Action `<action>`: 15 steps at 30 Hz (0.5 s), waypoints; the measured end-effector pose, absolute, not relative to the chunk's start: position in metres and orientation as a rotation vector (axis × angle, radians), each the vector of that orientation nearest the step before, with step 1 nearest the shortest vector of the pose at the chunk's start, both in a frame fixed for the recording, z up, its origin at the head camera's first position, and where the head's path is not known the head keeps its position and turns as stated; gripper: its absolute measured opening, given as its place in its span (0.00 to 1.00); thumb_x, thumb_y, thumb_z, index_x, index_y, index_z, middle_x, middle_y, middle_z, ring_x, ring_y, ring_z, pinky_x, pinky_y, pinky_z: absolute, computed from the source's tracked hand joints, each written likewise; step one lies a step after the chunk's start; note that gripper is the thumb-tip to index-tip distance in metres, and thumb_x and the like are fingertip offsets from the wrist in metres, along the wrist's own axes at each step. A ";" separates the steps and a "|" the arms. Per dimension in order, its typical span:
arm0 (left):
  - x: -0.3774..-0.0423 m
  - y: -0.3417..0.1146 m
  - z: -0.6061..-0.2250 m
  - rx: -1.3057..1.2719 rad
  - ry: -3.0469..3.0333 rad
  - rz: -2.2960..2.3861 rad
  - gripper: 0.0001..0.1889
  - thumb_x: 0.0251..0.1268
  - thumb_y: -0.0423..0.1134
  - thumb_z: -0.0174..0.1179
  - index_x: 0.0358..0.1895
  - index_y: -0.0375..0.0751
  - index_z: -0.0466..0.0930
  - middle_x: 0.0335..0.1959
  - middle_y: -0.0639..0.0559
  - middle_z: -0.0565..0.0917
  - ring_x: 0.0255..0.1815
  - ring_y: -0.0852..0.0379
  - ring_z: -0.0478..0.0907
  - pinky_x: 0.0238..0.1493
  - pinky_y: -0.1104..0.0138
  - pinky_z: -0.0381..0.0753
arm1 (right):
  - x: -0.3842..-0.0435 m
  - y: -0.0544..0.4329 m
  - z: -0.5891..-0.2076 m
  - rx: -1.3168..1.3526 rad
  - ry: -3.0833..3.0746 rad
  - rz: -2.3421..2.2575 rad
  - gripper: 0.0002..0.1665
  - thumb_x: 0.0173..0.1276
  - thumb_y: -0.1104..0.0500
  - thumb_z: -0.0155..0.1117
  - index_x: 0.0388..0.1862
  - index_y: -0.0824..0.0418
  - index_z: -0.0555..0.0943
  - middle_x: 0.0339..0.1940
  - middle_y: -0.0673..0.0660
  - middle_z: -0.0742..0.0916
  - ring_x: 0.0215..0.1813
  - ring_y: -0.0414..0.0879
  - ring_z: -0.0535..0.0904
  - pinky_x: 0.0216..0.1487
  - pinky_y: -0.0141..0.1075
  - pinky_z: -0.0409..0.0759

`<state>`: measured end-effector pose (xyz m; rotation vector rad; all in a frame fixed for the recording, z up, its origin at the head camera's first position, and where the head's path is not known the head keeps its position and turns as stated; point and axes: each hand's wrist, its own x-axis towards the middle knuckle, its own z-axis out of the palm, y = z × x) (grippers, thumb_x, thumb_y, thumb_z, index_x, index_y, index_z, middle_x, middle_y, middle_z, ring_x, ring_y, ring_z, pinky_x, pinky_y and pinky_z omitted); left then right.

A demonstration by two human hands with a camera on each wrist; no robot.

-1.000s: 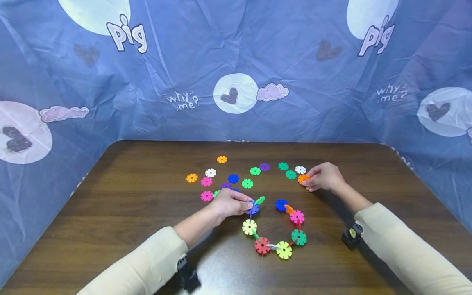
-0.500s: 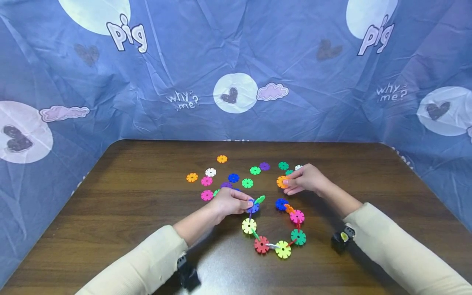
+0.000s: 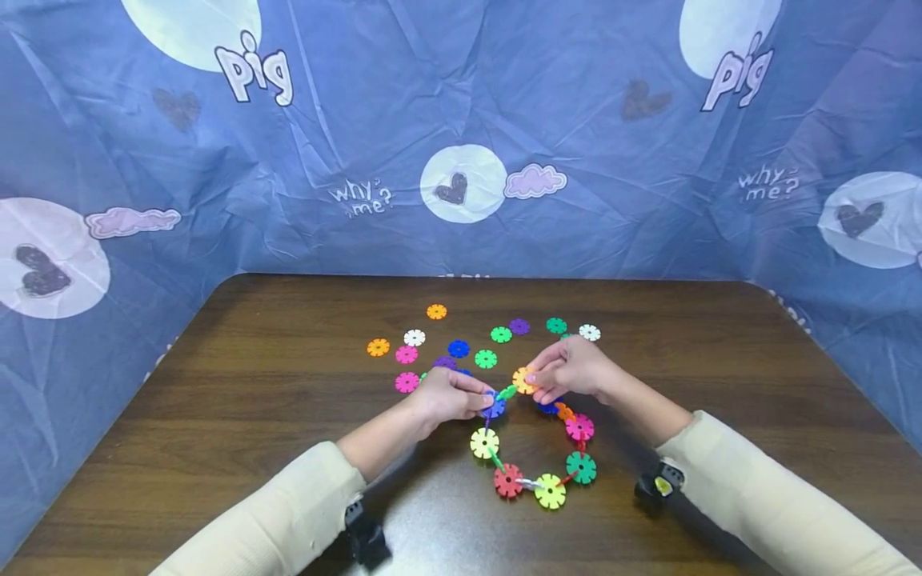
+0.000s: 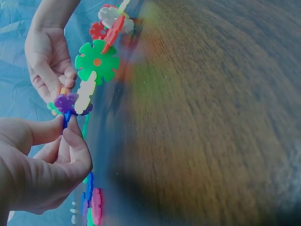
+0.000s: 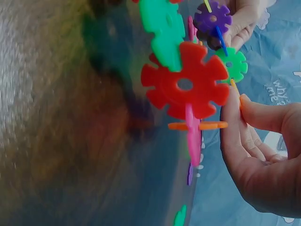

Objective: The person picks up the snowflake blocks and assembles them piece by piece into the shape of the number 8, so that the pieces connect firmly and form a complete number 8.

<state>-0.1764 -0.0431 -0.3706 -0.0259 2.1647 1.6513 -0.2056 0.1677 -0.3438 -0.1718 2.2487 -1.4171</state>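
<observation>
A chain of interlocked plastic notched discs curves over the table, with a yellow disc [image 3: 551, 491] and a red disc [image 3: 508, 481] at its near side. My left hand [image 3: 448, 397] pinches a blue disc [image 3: 495, 406] close to one end of this chain. A green disc [image 5: 232, 65] slotted to the blue one sticks out toward the right. Between thumb and fingers, my right hand [image 3: 576, 368] pinches an orange disc [image 3: 523, 381], its edge meeting the green disc. The chain's other end, a dark blue disc [image 3: 547, 407], lies partly hidden beneath the right hand.
Loose discs lie flat behind the hands, among them a pink disc [image 3: 406, 382], a white disc [image 3: 590, 332] and an orange loose disc [image 3: 436, 312]. The brown wooden table [image 3: 252, 384] ends at a printed blue cloth [image 3: 461, 96] hung behind it.
My right hand has carried the orange disc from the back right, leftward and nearer, up to the green disc. The left hand stays in place, holding the blue disc.
</observation>
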 end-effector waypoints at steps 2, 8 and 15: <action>-0.177 -0.043 -0.370 -0.020 2.171 1.652 0.09 0.59 0.29 0.64 0.41 0.29 0.85 0.32 0.44 0.89 0.28 0.65 0.78 0.40 0.70 0.85 | -0.205 0.166 -0.344 -0.167 2.251 -1.420 0.15 0.64 0.68 0.64 0.46 0.80 0.79 0.27 0.62 0.89 0.23 0.41 0.85 0.35 0.38 0.87; -0.175 -0.040 -0.370 -0.006 2.247 1.649 0.08 0.58 0.29 0.65 0.40 0.29 0.86 0.34 0.40 0.89 0.27 0.65 0.77 0.37 0.72 0.82 | -0.202 0.163 -0.344 -0.124 2.260 -1.457 0.16 0.63 0.69 0.64 0.47 0.81 0.78 0.24 0.60 0.89 0.22 0.40 0.84 0.32 0.36 0.87; -0.173 -0.036 -0.370 -0.031 2.269 1.673 0.07 0.56 0.26 0.65 0.38 0.28 0.86 0.32 0.37 0.88 0.24 0.65 0.78 0.38 0.70 0.82 | -0.199 0.159 -0.348 -0.086 2.225 -1.519 0.18 0.63 0.71 0.62 0.48 0.84 0.76 0.22 0.57 0.88 0.21 0.39 0.83 0.31 0.34 0.87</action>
